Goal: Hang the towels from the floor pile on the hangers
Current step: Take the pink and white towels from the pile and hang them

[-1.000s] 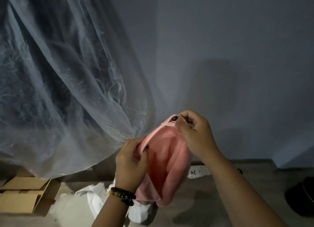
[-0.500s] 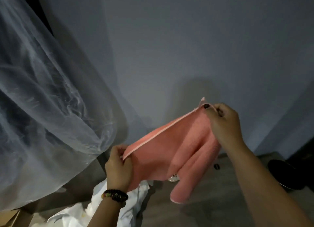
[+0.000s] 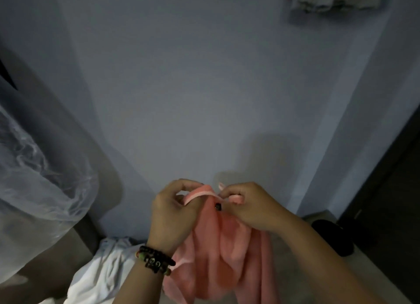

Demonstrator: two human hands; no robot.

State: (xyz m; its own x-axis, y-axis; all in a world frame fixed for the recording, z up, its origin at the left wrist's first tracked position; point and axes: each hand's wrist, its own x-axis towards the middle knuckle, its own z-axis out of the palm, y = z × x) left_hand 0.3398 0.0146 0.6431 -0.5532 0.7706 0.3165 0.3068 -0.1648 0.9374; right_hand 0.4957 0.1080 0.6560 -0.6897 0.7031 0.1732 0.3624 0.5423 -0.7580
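Hanging at six o'clock before a bare wall [image 3: 204,87], the pink towel [image 3: 227,247] has open room above. The left hand [image 3: 172,212] and right hand [image 3: 250,206] (knuckles up, close together) pinch its pale trimmed hem, fingers curled round it. Soft plush folds droop; white cloth [image 3: 102,274] lies at seven o'clock.

Salmon-pink towel [image 3: 227,247] showing a paler pink edge band, white cloth [image 3: 102,274] lying below, black-and-green beaded bracelets [image 3: 155,259], blue-grey wall [image 3: 204,87]
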